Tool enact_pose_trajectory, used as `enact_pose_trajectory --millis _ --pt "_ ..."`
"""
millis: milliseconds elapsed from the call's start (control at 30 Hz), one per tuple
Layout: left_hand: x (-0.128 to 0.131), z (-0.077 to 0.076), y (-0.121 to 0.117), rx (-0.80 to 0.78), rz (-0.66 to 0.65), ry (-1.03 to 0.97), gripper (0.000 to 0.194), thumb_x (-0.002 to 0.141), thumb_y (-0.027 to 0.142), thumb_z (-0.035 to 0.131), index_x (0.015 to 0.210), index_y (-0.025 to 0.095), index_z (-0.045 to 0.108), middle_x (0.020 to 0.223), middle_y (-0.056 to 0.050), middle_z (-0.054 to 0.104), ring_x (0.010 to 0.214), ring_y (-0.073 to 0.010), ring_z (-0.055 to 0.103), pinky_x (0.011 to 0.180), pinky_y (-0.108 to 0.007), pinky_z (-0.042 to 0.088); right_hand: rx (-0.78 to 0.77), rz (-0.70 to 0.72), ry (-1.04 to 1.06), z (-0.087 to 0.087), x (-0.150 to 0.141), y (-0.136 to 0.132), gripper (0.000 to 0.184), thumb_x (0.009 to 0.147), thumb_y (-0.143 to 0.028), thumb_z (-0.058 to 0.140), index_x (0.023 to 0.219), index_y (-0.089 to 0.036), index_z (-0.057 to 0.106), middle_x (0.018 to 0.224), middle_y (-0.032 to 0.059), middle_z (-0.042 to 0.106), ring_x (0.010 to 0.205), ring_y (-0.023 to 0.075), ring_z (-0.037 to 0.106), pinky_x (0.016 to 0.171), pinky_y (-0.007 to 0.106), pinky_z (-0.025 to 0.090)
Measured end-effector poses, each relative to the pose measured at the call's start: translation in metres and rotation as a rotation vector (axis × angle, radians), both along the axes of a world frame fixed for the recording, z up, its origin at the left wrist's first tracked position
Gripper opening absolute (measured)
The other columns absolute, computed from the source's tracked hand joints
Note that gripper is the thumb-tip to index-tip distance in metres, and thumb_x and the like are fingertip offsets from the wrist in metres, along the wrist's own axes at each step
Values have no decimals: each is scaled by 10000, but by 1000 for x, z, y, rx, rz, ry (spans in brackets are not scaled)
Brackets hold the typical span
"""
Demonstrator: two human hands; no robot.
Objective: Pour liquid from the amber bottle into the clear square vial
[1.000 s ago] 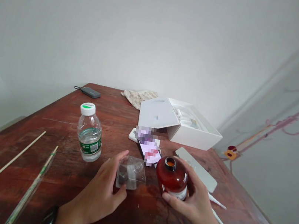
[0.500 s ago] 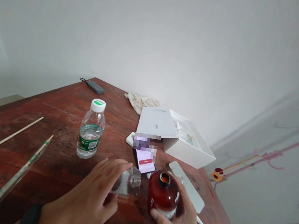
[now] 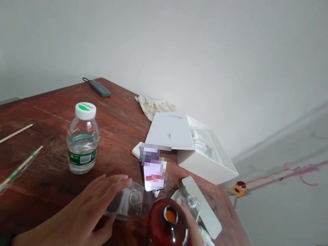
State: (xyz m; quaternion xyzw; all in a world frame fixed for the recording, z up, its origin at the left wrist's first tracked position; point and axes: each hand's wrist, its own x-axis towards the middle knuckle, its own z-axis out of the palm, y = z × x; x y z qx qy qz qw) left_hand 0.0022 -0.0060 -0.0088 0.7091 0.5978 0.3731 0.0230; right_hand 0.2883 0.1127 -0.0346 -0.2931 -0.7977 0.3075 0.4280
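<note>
My right hand (image 3: 187, 241) is wrapped around an amber glass bottle (image 3: 166, 234), whose uncapped mouth faces up toward me. To its left, my left hand (image 3: 83, 209) has fingers on the far side and thumb on the near side of a clear square-sided bottle (image 3: 129, 206) with a bare threaded neck. Just beyond the right fingers lies another clear container (image 3: 191, 199) with a round neck, partly hidden by the hand. White pointed nozzles (image 3: 213, 245) rest right of the right hand. A capped water bottle (image 3: 83, 139) with a green label stands beyond the left hand.
A phone (image 3: 154, 175) with a lit screen lies by an open white box (image 3: 207, 162). A pale green-grey slab (image 3: 206, 211) is at the right, sticks in a sleeve (image 3: 0, 189) at the left. A cloth (image 3: 150, 106) and a grey device (image 3: 101, 89) lie near the wall.
My view has shifted, so the nearer things sit further left. The amber bottle looks nearer, with more of its top toward me. More of the second clear container shows. Both hands keep their hold.
</note>
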Motion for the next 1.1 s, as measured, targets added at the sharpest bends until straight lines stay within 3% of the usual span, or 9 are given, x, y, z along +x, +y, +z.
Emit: enact_pose_trajectory --millis 200,400,600,1100 --pt "-5 -3 -2 -13 27 56 747 965 89 469 1674 282 332 1611 -89 566 1444 -309 602 1201 -488 539 30 54 17 -11 -5 3 1080 608 -374 1052 1567 -286 562 1423 136 756 1202 435 787 934 463 723" --pt "-5 -2 0 -21 8 53 735 978 92 468 1672 282 316 1620 -101 549 1459 -311 585 1203 -489 539 52 17 25 6 -14 3 1067 633 -368 1030 1573 -249 540 1477 155 720 1291 436 740 1044 498 670" --pt "-6 -4 2 40 -26 14 735 967 92 501 1650 286 309 1600 -118 562 1436 -324 602 1220 -496 518 -64 13 187 16 -32 -3 833 766 -328 921 1519 -238 575 1460 141 732 1307 380 740 1078 465 643" --pt "0 4 1 13 -122 -95 712 943 76 513 1609 278 360 1587 -119 565 1421 -312 602 1175 -480 552 -10 95 92 16 -29 3 917 742 -305 944 1548 -247 511 1513 162 681 1374 387 689 1144 494 596"
